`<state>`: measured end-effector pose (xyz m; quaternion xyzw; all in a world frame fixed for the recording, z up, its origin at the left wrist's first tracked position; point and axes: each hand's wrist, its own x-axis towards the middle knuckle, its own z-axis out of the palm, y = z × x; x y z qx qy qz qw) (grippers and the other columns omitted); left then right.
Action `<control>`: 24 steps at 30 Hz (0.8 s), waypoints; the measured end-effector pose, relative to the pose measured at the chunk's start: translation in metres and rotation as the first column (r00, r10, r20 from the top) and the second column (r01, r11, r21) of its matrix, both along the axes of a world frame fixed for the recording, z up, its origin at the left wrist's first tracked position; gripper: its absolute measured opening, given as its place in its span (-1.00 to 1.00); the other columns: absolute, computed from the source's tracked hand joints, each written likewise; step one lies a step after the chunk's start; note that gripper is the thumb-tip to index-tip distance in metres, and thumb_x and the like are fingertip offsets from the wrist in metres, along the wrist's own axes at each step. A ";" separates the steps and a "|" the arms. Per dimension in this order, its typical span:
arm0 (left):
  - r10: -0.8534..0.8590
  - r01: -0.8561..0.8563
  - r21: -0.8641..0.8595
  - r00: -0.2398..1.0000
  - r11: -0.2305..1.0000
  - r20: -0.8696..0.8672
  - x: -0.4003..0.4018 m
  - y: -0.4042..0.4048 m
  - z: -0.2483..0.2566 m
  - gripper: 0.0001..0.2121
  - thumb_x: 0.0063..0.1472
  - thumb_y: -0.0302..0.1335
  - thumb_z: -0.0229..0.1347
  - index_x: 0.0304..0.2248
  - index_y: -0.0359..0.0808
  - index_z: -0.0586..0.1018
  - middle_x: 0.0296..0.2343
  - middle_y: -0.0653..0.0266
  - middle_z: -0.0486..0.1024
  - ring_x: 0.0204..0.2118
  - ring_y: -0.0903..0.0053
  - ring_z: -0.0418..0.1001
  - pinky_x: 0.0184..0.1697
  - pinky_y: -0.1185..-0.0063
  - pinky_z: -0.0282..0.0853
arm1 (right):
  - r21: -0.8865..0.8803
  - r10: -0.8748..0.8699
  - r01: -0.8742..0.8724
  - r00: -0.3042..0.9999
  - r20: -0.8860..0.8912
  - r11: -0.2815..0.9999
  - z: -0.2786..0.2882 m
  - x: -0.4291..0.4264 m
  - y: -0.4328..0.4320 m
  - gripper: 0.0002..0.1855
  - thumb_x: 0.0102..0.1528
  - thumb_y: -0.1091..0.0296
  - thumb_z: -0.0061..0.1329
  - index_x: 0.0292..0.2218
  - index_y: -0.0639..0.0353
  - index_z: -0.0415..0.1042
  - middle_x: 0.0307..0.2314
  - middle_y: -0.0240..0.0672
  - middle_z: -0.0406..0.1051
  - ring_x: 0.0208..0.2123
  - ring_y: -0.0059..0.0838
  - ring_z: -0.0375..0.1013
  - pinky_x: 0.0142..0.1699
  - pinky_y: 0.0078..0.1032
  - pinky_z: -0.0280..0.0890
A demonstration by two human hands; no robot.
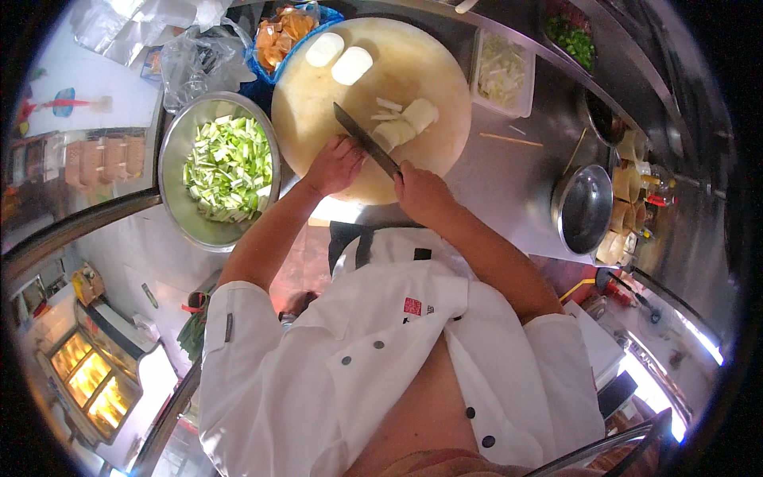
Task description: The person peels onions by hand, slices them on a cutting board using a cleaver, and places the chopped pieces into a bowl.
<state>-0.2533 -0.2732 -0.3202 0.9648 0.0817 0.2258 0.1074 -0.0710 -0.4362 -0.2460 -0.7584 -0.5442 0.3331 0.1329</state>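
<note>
My right hand grips the handle of a kitchen knife, its dark blade slanting up and left over a round cutting board. Close against the blade's left side is my left hand, fingers curled; whether they touch the blade or hold anything is unclear. Just right of the blade lie cut white vegetable slices, probably onion, with a thicker piece and a few thin strips beside them. Two whole-looking pale pieces rest near the board's far left edge.
Left of the board stands a steel bowl of chopped green vegetable. Brown skins fill a blue bag behind it, near clear plastic bags. On the right are a tub of pale shreds, a wooden stick and a metal bowl.
</note>
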 end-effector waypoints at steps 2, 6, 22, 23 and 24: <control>0.034 -0.034 -0.043 0.999 0.998 -0.002 -0.006 -0.001 -0.010 -0.79 0.10 -0.46 0.16 -0.25 -0.34 0.58 -0.22 0.15 0.49 -0.10 0.24 0.39 -0.02 0.35 0.33 | -0.044 -0.011 0.010 1.000 -0.024 0.999 0.027 0.000 0.002 -0.72 0.29 0.19 -0.18 -0.25 0.29 0.27 -0.53 0.15 0.46 -0.43 0.22 0.48 -0.27 0.09 0.34; -0.005 0.005 -0.109 1.000 0.994 -0.005 -0.006 0.000 -0.028 -0.73 0.07 -0.52 0.16 -0.19 -0.37 0.55 -0.20 0.05 0.47 -0.12 0.09 0.40 -0.01 0.23 0.33 | -0.012 -0.022 0.022 0.999 -0.026 1.000 -0.007 -0.006 -0.003 -0.72 0.30 0.19 -0.19 -0.24 0.27 0.27 -0.53 0.14 0.46 -0.44 0.20 0.48 -0.28 0.09 0.34; 0.073 -0.058 -0.148 0.993 0.987 0.096 -0.010 -0.008 -0.014 -0.80 0.09 -0.53 0.15 -0.26 -0.39 0.55 -0.22 0.05 0.46 -0.12 0.13 0.42 -0.03 0.32 0.40 | -0.055 0.009 -0.008 1.000 0.021 0.998 -0.012 -0.015 -0.006 -0.72 0.30 0.20 -0.22 -0.24 0.29 0.27 -0.51 0.12 0.47 -0.43 0.18 0.49 -0.27 0.08 0.36; 0.080 -0.064 -0.145 0.991 0.987 0.105 -0.008 -0.006 -0.014 -0.81 0.10 -0.54 0.15 -0.26 -0.39 0.55 -0.22 0.05 0.47 -0.13 0.14 0.43 -0.03 0.32 0.40 | -0.052 0.035 -0.033 0.998 0.051 0.998 -0.028 -0.016 -0.004 -0.72 0.30 0.20 -0.23 -0.23 0.29 0.27 -0.50 0.12 0.48 -0.42 0.19 0.49 -0.27 0.08 0.36; 0.083 -0.068 -0.145 0.991 0.987 0.106 -0.009 -0.006 -0.014 -0.81 0.10 -0.54 0.15 -0.26 -0.39 0.55 -0.22 0.05 0.47 -0.13 0.14 0.43 -0.03 0.32 0.40 | -0.051 0.039 -0.036 0.998 0.051 0.998 -0.023 -0.016 -0.002 -0.72 0.30 0.20 -0.23 -0.23 0.29 0.27 -0.50 0.12 0.48 -0.42 0.19 0.49 -0.27 0.08 0.36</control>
